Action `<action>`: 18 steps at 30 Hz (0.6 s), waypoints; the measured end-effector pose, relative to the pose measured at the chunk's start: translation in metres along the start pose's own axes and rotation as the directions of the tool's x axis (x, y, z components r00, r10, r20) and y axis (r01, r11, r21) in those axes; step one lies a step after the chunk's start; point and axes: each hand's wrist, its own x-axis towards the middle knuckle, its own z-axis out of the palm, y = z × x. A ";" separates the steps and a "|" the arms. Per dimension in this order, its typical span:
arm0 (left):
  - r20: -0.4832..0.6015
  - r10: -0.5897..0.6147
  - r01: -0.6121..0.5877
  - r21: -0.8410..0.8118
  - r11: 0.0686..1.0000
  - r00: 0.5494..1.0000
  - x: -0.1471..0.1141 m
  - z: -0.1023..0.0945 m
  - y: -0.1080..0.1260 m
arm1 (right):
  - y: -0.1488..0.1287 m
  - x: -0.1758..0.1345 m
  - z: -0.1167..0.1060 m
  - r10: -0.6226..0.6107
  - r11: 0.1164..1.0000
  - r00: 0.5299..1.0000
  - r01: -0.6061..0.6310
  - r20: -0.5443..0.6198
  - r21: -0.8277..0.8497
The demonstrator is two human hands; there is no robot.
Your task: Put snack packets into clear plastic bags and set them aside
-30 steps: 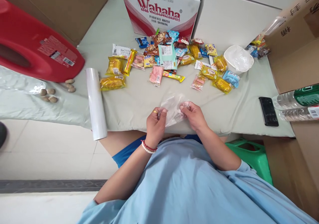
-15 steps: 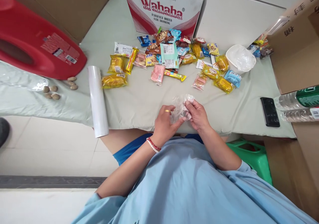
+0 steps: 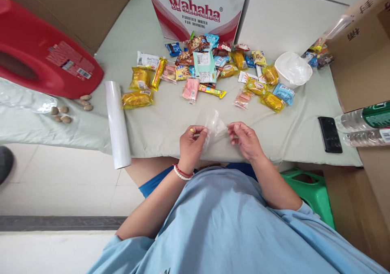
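A thin clear plastic bag (image 3: 215, 127) is spread between my two hands, just above the near part of the covered table. My left hand (image 3: 192, 142) pinches its left side between thumb and fingers. On the opposite side, the curled fingers of my right hand (image 3: 245, 140) grip the bag's right corner. Beyond the hands lie wrapped snacks: a pink packet (image 3: 190, 89), a yellow stick packet (image 3: 212, 91) and another small pink packet (image 3: 243, 98).
A plastic film roll (image 3: 118, 124) overhangs the table's front edge at left. Behind it stand a red jug (image 3: 45, 50) and several brown nuts (image 3: 63, 109). A Wahaba-style water carton labelled Wahaha (image 3: 198, 9) backs the snack pile. Rightward are a white bowl (image 3: 282, 72), a phone (image 3: 330, 135) and bottles (image 3: 362, 119).
The crumpled bag, bunched in my right hand before, is now stretched out between both hands. My left hand has closed on its left side, and my hands have moved apart.
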 end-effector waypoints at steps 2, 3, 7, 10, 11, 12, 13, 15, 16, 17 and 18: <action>0.032 0.050 -0.052 0.049 0.997 0.998 -0.004 0.005 0.001 | -0.006 -0.002 0.005 0.009 1.000 0.998 -0.009 0.055 0.011; 0.048 0.064 -0.066 0.052 0.996 0.997 -0.005 0.009 0.001 | -0.008 -0.003 0.007 -0.002 1.000 0.998 0.003 0.063 -0.004; 0.021 0.036 -0.034 -0.090 0.995 0.999 -0.002 0.015 0.000 | -0.013 0.001 0.005 -0.072 0.995 0.997 0.071 -0.018 -0.075; -0.014 -0.068 0.060 -0.306 0.950 0.998 0.006 0.011 -0.001 | -0.013 0.003 -0.009 -0.053 0.998 0.996 0.051 -0.067 -0.033; -0.012 -0.106 0.094 -0.366 0.926 0.994 0.009 0.007 -0.001 | -0.013 0.003 -0.015 -0.045 0.999 0.996 0.044 -0.082 -0.020; -0.008 -0.135 0.120 -0.411 0.903 0.991 0.011 0.004 -0.001 | -0.013 0.002 -0.021 -0.042 0.999 0.994 0.041 -0.099 -0.010; -0.010 -0.155 0.134 -0.445 0.886 0.988 0.014 0.000 -0.001 | -0.012 0.002 -0.026 -0.042 0.999 0.992 0.042 -0.117 -0.004; -0.030 -0.167 0.132 -0.489 0.862 0.985 0.019 -0.007 0.000 | -0.012 0.000 -0.036 -0.046 0.999 0.988 0.047 -0.145 0.003; -0.039 -0.168 0.126 -0.505 0.854 0.985 0.021 -0.011 0.000 | -0.012 0.000 -0.040 -0.048 0.999 0.987 0.049 -0.153 0.003; -0.044 -0.170 0.122 -0.519 0.846 0.985 0.023 -0.014 0.000 | -0.013 -0.001 -0.045 -0.050 0.999 0.986 0.051 -0.159 -0.001; -0.045 -0.174 0.124 -0.529 0.840 0.984 0.025 -0.017 0.000 | -0.014 -0.001 -0.049 -0.054 0.999 0.985 0.053 -0.163 -0.009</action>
